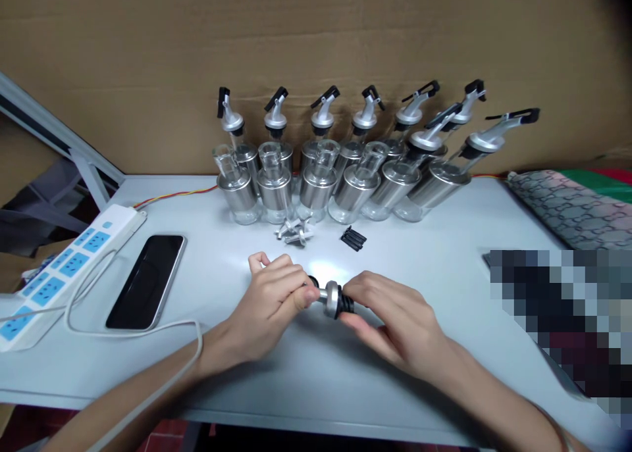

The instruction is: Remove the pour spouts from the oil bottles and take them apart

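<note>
My left hand and my right hand meet over the middle of the white table, both closed on one silver pourer spout with a black ribbed stopper. The left fingers pinch its narrow silver end, the right fingers grip the black stopper end. Just beyond the hands lie a few loose silver spout parts and a small pile of black pieces. Behind them stands a cluster of glass and steel dispenser bottles, some capped with spouts, some with bare necks.
A white power strip with blue sockets and its cable lie at the left, beside a black phone face up. A patterned pouch rests at the right, with a blurred-out area below it. A cardboard wall backs the table.
</note>
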A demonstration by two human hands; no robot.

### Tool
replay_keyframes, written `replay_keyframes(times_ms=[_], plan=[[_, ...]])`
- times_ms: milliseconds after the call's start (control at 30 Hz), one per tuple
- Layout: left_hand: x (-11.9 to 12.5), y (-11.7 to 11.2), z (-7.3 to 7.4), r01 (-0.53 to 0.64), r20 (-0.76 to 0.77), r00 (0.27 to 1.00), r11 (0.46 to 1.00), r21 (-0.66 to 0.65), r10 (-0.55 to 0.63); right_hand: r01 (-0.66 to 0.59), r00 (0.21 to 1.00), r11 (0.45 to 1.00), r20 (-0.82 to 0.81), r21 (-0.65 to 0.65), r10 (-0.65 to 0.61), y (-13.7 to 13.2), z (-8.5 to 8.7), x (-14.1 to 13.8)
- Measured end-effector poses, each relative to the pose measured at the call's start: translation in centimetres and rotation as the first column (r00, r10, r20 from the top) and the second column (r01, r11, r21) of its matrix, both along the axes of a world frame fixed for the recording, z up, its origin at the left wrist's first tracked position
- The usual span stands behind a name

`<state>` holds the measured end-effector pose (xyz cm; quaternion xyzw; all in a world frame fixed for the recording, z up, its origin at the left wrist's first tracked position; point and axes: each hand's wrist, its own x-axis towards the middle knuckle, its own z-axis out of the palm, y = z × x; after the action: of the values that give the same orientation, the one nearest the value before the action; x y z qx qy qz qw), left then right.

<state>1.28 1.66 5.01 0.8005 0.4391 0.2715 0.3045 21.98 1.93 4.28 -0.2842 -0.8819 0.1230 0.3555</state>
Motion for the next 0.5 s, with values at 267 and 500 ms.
replay_keyframes(times_ms=[267,500], plan=[[0.1,-0.2,-0.5,-0.009,0.181,0.980,0.935,-0.355,0.078,-0.058,0.997,0.978,0.065,0.200,0.045,0.0,0.3,-0.1],[0.1,0.0,-1.3,-0.035,0.194,0.973,0.916,-0.399,0.122,-0.048,0.995,0.976,0.100,0.212,0.027,0.2,0.2,-0.3]])
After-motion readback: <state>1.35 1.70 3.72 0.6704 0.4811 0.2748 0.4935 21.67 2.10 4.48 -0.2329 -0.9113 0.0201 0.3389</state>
